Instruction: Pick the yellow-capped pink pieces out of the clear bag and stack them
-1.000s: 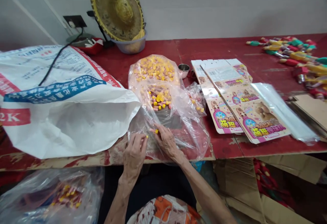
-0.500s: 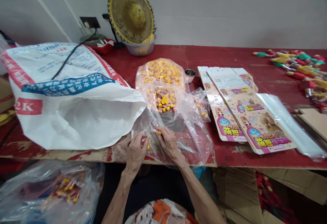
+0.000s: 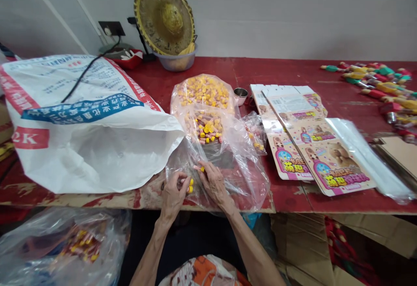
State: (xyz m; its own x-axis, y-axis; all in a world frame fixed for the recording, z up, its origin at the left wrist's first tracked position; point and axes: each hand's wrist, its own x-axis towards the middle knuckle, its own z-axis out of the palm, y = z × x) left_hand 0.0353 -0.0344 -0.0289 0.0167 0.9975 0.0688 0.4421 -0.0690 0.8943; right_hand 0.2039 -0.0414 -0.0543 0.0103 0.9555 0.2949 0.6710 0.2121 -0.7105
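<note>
My left hand [image 3: 174, 190] is closed around a few small yellow-capped tubes [image 3: 190, 185], their yellow ends sticking out past the thumb. My right hand [image 3: 213, 181] pinches another yellow-capped tube [image 3: 199, 168], with its pink patterned body pointing left. Both hands rest low over the loose mouth of a clear plastic bag [image 3: 243, 177] near the table's front edge. Behind them, the bag is full of the same tubes [image 3: 205, 92], and a few lie at its opening.
A white woven sack [image 3: 156, 147] lies to the left, its mouth gaping. Printed cards [image 3: 339, 164] and clear sleeves [image 3: 365, 155] lie to the right. A metal cup [image 3: 240, 96] stands behind the bag. Colourful toys [image 3: 384, 77] are heaped far right. Below left hangs another plastic bag [image 3: 65, 242] with tubes.
More yellow ends now show together at my left hand's fingers. My right hand keeps its tube almost in place. The whole view has shifted slightly.
</note>
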